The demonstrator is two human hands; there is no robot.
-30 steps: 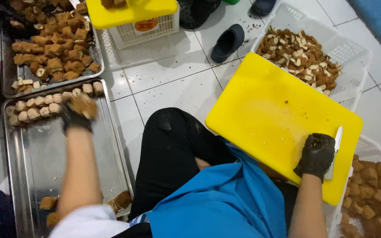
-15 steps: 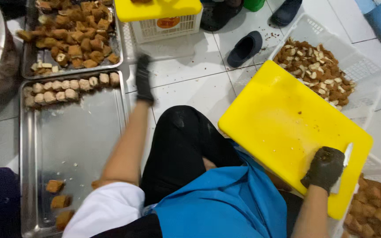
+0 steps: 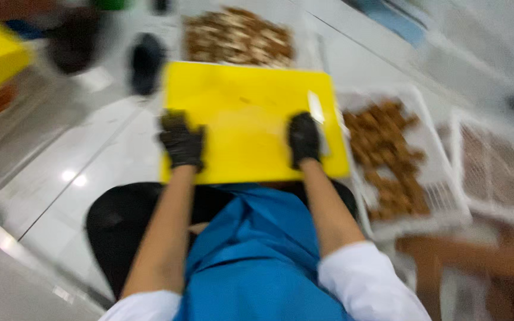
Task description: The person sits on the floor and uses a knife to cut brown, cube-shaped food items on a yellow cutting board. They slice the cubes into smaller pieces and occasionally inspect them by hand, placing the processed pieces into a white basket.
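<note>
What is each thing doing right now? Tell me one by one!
Left hand: gloved, resting on the board's left edge.
Right hand: gloved, grip closed on the knife.
Knife: lying flat on the board.
Yellow cutting board: bare, nothing on it to cut.
White basket: open, holding brown pieces.
Far basket: full of brown pieces.

White tiled floor [image 3: 90, 172] gleaming with glare spots, white plastic crates [image 3: 441, 196] lining its right edge, all blurred.

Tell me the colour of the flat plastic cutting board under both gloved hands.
Bright yellow cutting board, seen in the head view.
</note>
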